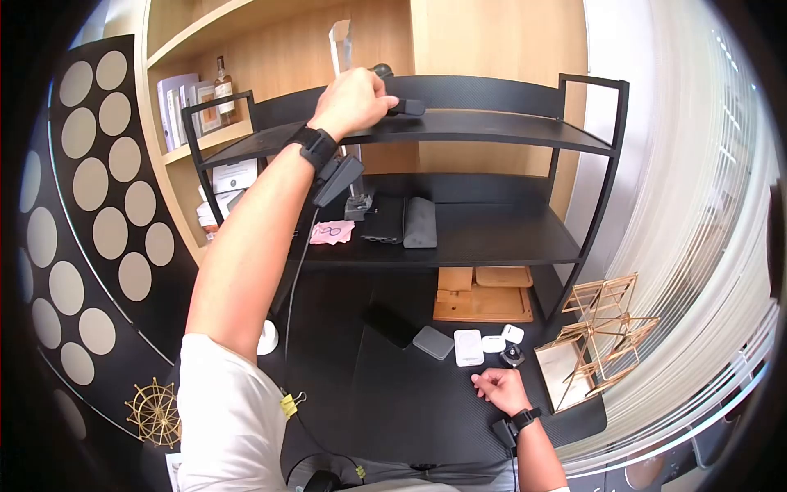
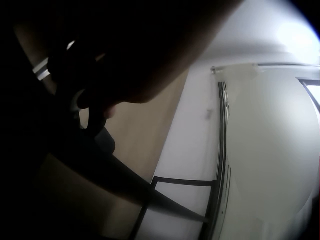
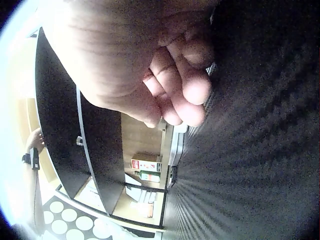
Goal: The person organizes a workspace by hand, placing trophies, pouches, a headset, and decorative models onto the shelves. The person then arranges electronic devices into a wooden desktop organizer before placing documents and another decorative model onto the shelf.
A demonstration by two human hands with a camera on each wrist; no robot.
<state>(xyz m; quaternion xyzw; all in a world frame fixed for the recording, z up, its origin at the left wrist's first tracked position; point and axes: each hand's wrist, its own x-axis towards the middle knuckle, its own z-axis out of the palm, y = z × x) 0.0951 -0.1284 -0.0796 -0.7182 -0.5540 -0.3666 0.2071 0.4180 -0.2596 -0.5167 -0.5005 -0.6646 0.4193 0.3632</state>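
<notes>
Head view: up at the left part of the far upper shelf (image 1: 508,125), my left hand (image 1: 354,102) has its fingers bent round a dark object (image 1: 410,107); what it is, I can't tell.
Dark object: if I loosen too soon, before it's properly supported, it could slip off the shelf's near edge.
Clear upright: this tall piece (image 1: 359,176), foot on the lower shelf (image 1: 500,242), is right by my wrist; a sideways swing could tip it.
Cable: hanging from my wrist camera (image 1: 338,182), this line (image 1: 297,283) could catch on the shelf edge and tug my arm.
Right hand: relaxed, loosely curled, holding nothing, it (image 1: 502,389) is at the table's (image 1: 402,410) right; a careless shove farther could knock the small black device (image 1: 511,356).
Left wrist view: too dark to judge my grip's firmness.
</notes>
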